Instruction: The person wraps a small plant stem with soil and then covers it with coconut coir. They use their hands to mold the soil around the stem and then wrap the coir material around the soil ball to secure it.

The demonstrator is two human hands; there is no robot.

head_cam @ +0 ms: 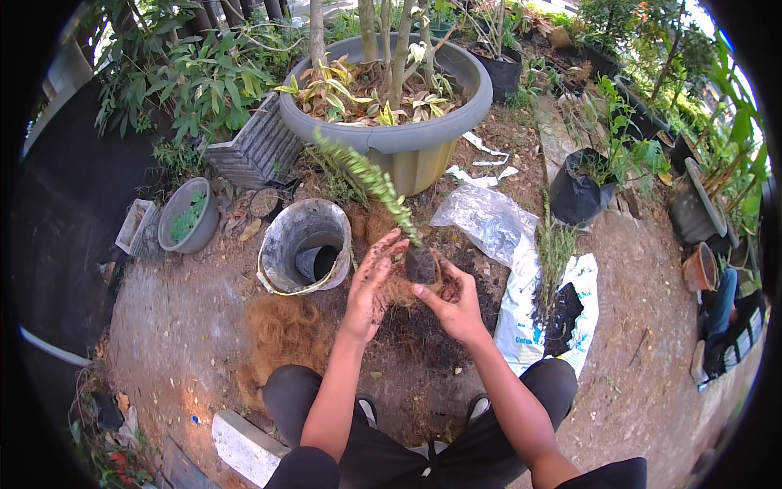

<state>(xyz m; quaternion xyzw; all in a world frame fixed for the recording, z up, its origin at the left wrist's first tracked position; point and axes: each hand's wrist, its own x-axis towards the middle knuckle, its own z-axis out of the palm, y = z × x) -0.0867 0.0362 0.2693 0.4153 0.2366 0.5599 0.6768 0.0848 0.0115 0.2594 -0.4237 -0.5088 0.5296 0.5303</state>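
Observation:
Between my hands is a leafy green plant (pixel 382 186) with a dark root ball (pixel 421 265). My right hand (pixel 449 299) grips the root ball from the right, its thumb in front, with brown coconut-like fibre (pixel 400 292) around the underside. On the other side, my left hand (pixel 369 287) faces it with fingers spread and soil on them; whether it touches the fibre is hard to tell. Dark loose soil (pixel 421 333) lies on the ground below. A heap of the same kind of fibre (pixel 284 330) is to the left.
A dirty bucket (pixel 281 232) with a black pot (pixel 314 263) inside stands left of my hands. At right, an opened white sack (pixel 519 324) holds dark soil and a cut-looking plant (pixel 555 257). Beyond are clear plastic (pixel 482 217) and a large grey planter (pixel 391 137).

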